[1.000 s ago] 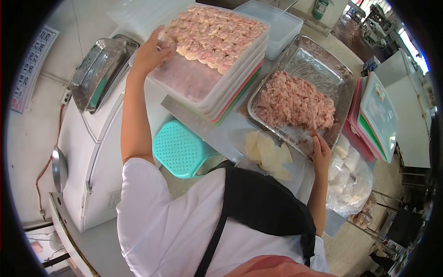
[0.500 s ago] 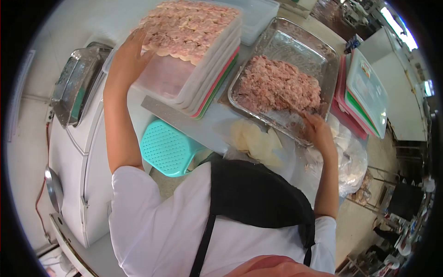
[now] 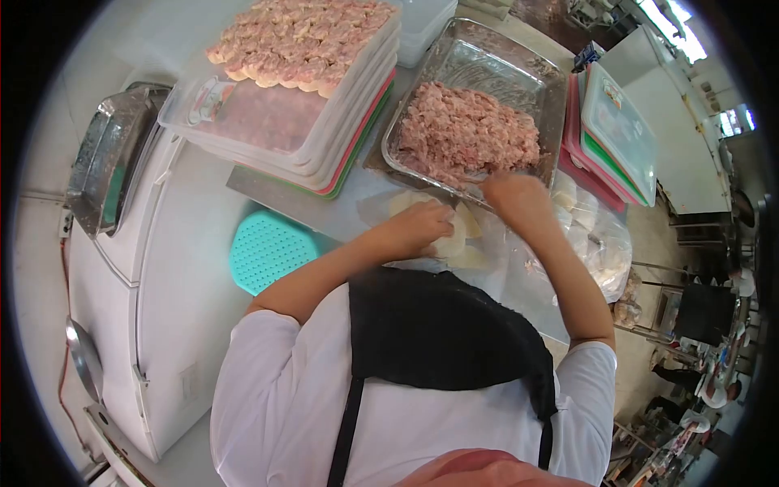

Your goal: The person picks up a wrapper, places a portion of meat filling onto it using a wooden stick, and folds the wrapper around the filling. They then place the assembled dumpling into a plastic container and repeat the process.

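Note:
My left hand (image 3: 418,230) is closed in a pinch over pale, thin dough wrappers (image 3: 466,243) on the table; what lies between its fingers is too small to tell. Held at the near edge of a metal tray (image 3: 392,158), my right hand (image 3: 517,199) has its fingers curled, and they hide whatever they grip. Pinkish minced meat (image 3: 471,130) is heaped in the tray's near half. At the upper left, stacked clear plastic containers (image 3: 324,134) carry rows of filled dumplings (image 3: 300,40) in the top one.
A turquoise stool (image 3: 272,252) stands below the table's left edge. Plastic lids (image 3: 621,122) are stacked right of the tray, near a clear bag of pale pieces (image 3: 596,235). Metal trays (image 3: 114,154) rest at the far left. Another clear container (image 3: 422,28) is behind the stack.
My left hand has come down from the dumpling container to the wrappers. My right hand has moved slightly left and up along the tray's near edge. The whole view has shifted a little.

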Demonstrator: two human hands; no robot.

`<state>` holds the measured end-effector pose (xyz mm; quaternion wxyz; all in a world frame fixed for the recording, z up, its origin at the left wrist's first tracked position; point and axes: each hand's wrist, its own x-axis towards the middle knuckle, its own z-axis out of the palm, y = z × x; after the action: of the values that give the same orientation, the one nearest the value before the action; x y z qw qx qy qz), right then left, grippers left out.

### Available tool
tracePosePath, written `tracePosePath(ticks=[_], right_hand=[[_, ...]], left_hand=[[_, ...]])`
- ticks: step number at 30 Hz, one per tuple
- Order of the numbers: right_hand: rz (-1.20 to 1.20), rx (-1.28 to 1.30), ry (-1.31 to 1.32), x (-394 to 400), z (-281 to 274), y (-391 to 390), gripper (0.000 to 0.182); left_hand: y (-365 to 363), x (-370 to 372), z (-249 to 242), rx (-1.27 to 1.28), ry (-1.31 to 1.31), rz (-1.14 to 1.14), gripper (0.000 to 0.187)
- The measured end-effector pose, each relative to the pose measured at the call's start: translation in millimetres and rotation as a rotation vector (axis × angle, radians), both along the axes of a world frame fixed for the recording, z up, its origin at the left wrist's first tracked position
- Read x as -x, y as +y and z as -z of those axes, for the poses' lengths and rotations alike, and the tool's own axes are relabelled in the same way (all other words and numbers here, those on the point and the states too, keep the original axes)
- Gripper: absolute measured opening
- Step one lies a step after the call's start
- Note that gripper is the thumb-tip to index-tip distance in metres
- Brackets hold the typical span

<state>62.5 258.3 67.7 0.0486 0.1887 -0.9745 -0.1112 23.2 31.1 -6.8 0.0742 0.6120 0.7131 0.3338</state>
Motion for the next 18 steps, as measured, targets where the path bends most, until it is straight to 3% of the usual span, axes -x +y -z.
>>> tracePosePath(ticks=[4, 7, 10, 13, 16, 18], right_hand=[[-0.007, -0.009, 0.051, 20.2, -12.5, 6.2, 0.01], [0.05, 0.049, -0.052, 11.8, 23.7, -19.3, 0.014], [0.224, 0.479, -0.068, -6.9, 34.9, -17.9, 0.025], [0.391, 0.873, -0.374, -7.9, 19.8, -0.9, 0.03], [0.207, 0.541, -0.069, 11.0, 6.4, 2.8, 0.025], [0.192, 0.284, -0.074, 28.3, 14.9, -3.4, 0.021]], left_hand=[[1.8, 7.3, 12.9, -0.03, 0.032, -0.025, 0.016], [0.5, 8.7, 9.2, -0.063, -0.13, -0.092, 0.012], [-4.3, 10.3, 1.3, -0.076, -0.695, -0.272, 0.017], [-7.3, 10.6, 6.0, -0.409, -1.616, -0.462, 0.025], [-12.3, 15.2, 6.4, -0.452, -1.76, -0.253, 0.031], [-16.7, 11.9, 1.4, -0.316, -1.581, -0.236, 0.029]])
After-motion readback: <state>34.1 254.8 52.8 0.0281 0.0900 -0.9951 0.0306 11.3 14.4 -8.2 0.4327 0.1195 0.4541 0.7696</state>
